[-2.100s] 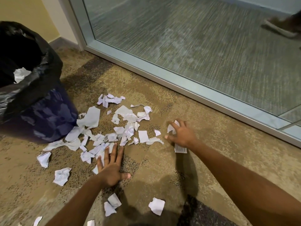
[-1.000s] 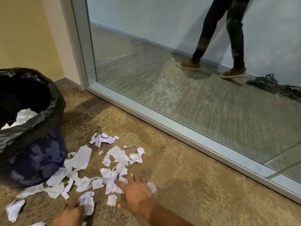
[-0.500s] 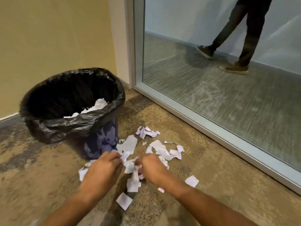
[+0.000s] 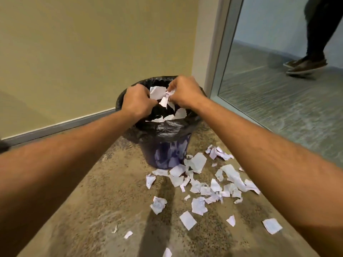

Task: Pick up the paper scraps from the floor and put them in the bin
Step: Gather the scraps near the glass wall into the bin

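Observation:
A dark blue bin (image 4: 168,154) lined with a black bag stands on the carpet by the wall corner, with white scraps inside. Both my hands are over its mouth. My left hand (image 4: 138,101) and my right hand (image 4: 183,93) are closed together on a bunch of white paper scraps (image 4: 159,95), which hangs between them above the opening. Several more torn paper scraps (image 4: 207,186) lie scattered on the floor to the right of and in front of the bin.
A yellow wall (image 4: 83,52) with a grey baseboard runs behind the bin. A glass partition (image 4: 278,99) in a metal frame stands to the right. Behind the glass a person's legs and shoes (image 4: 306,65) are walking.
My hands gathered scraps off the floor, closed on a bunch, and lifted it up over the bin's mouth. The view swung up and left toward the bin.

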